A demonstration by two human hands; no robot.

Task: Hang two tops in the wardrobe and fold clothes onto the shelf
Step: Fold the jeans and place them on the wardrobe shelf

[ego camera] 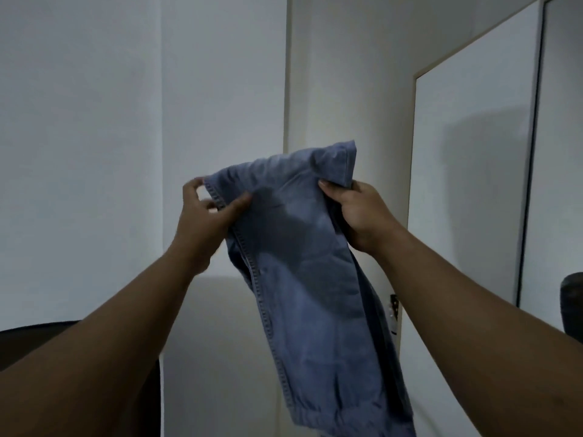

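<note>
There is one piece of blue denim clothing (303,247) and two bare hands hold it up in the air. The left hand (206,217) pinches the stitched edge at the top left corner, thumb in front and fingers (197,184) curled behind the cloth. The right hand (358,212) grips the top right corner, where the cloth is bunched up; its fingers are closed tight around the fold. The cloth hangs down between the two arms and reaches the bottom of the view.

Behind it stands a white wall (94,121). On the right is one tall white wardrobe door (473,168) with a pale frame. A dark round thing (572,301) peeks in at the right edge. A dark shape (19,342) sits low on the left.
</note>
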